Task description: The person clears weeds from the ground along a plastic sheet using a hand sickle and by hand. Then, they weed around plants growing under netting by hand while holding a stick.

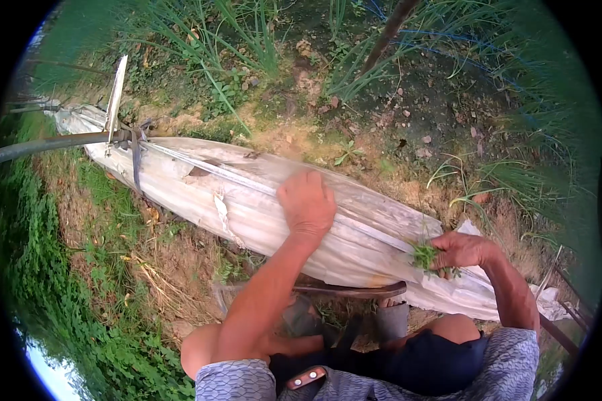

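My right hand is closed on a small bunch of green weeds, held above the right part of a long, pale plastic sheet. My left hand is over the middle of the sheet, its back toward me and its fingers curled down. Whatever those fingers hold, if anything, is hidden, and I cannot tell whether they touch the sheet. A white strap runs lengthwise along the sheet and passes beneath both hands.
Beyond the sheet lies bare soil with small weeds and tall green onion-like plants. A curved pole and an upright white stake stand at the left. A curved wooden piece lies near my knees. Leafy plants grow at left.
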Tool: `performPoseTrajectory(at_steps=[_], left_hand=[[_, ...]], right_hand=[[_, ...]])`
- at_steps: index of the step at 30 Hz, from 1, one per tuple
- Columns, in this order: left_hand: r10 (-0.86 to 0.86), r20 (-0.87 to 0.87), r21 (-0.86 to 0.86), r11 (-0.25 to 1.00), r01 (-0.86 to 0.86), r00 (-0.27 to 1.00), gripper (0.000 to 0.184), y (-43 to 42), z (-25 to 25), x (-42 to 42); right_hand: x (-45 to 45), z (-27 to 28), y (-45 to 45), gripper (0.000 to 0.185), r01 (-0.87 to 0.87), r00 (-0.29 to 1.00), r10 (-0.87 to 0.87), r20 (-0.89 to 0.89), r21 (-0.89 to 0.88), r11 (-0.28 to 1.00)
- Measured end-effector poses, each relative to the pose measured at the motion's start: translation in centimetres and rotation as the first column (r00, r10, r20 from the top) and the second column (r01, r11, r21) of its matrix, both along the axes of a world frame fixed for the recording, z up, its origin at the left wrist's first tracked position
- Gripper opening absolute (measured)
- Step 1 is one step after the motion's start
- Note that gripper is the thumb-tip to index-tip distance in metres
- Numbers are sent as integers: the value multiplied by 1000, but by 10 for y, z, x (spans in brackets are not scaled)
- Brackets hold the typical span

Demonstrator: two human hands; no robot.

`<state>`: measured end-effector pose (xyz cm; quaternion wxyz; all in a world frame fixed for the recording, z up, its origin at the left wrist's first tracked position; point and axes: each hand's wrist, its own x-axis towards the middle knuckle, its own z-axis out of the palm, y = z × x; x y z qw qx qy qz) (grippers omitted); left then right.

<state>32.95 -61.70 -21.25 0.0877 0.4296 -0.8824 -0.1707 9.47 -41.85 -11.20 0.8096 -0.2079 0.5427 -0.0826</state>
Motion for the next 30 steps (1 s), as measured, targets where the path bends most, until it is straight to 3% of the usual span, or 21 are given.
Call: performPoseTrajectory(at_steps=[1, 3, 5, 6, 8, 9, 10, 12, 14, 17, 19, 21, 24, 26, 28, 30], left_hand=[[-4, 8, -17, 1000, 4, 1000, 15, 0, 1, 0], [-30, -4, -40, 999, 30, 1000, 16, 2, 2, 1], [-65, 160, -51, 996, 74, 985, 19, -3, 2, -4], [-99, 131, -77, 991, 110, 986, 19, -15, 0, -10], [-227, 283, 84, 974, 212, 932, 28, -38, -2, -18], [-255, 268, 66, 967, 247, 929, 28, -50, -3, -22], [-208, 207, 156, 972, 178, 956, 32, -62, -4, -27], [-190, 132, 241, 958, 155, 973, 36, -77, 4, -42], [-385, 280, 340, 896, 285, 879, 34, -84, 16, -47], [-524, 316, 309, 845, 436, 791, 31, -85, 3, -37], [-570, 284, 335, 812, 477, 771, 30, -91, -4, -32], [-605, 247, 361, 783, 507, 757, 28, -100, 5, -26], [-717, 281, 321, 697, 641, 638, 33, -114, 26, -2], [-623, 188, 297, 773, 561, 759, 47, -119, 22, 28], [-623, 199, 268, 777, 570, 757, 55, -116, 14, 56], [-624, 214, 249, 779, 576, 752, 63, -115, 10, 65]], right_hand=[[0, 3, 47, 25, -171, 985, 161, 66, 182, 968], [15, -1, 157, 35, -461, 887, 437, 147, 294, 837], [45, -13, 276, 42, -760, 576, 815, -60, 327, 561], [57, -5, 281, 46, -739, 499, 830, -249, 378, 558], [75, 14, 267, 46, -494, 501, 630, -593, 401, 771], [85, 5, 261, 44, -386, 570, 457, -683, 269, 882], [96, -6, 255, 42, -264, 611, 264, -746, 122, 957], [115, -4, 210, 30, -141, 709, 23, -704, -110, 984], [143, -30, 207, 33, -129, 724, -82, -685, -252, 959], [172, -60, 214, 34, -202, 732, -25, -681, -252, 946], [175, -48, 212, 36, -161, 735, -49, -677, -245, 956], [171, -39, 212, 39, -134, 734, -63, -676, -235, 963], [164, -39, 218, 41, -124, 715, -81, -695, -240, 963], [161, -43, 218, 42, -12, 720, -137, -681, -209, 978], [165, -47, 220, 45, 29, 705, -214, -676, -274, 961], [162, -13, 198, 49, 242, 754, -340, -562, -243, 939]])
